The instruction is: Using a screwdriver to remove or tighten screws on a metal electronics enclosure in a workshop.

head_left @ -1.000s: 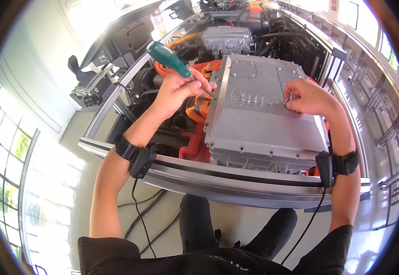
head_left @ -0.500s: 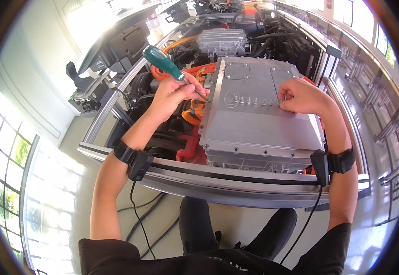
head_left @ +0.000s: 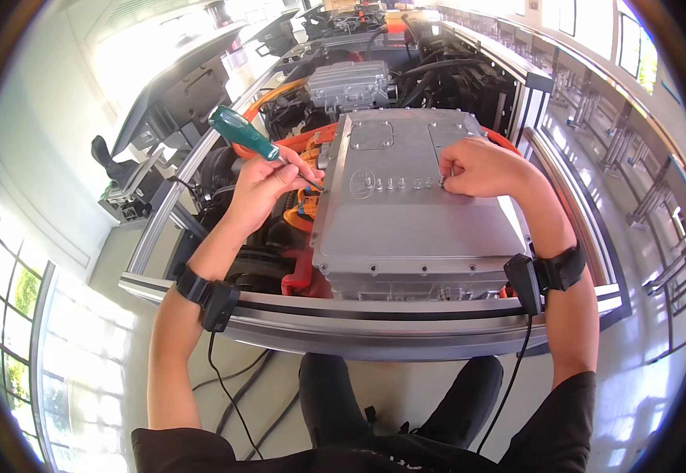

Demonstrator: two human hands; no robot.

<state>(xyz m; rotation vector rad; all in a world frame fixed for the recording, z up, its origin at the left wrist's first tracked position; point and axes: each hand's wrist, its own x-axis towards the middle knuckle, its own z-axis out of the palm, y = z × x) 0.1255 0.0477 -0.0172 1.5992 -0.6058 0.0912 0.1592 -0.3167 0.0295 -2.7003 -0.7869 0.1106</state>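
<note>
My left hand (head_left: pixel 258 189) is closed round the thin shaft of a screwdriver with a green handle (head_left: pixel 242 132). The handle leans up to the left, and the shaft runs down to the left edge of a large grey metal housing (head_left: pixel 414 225). Several small bolts (head_left: pixel 390 184) form a row across the lid. At the right end of that row, my right hand (head_left: pixel 477 167) rests on the lid with thumb and fingers pinched together. Whatever they hold is hidden or too small to make out.
An aluminium frame (head_left: pixel 374 309) surrounds the housing. Orange cables (head_left: pixel 302 206) and a red part (head_left: pixel 299 276) lie to its left, with a smaller finned metal unit (head_left: pixel 349 83) behind. Black straps with boxes (head_left: pixel 221 306) on my forearms trail thin cords. More cables cross the floor.
The whole scene has shifted left in the picture as the view turned. Both hands keep nearly the same places on the housing, the left still with the screwdriver.
</note>
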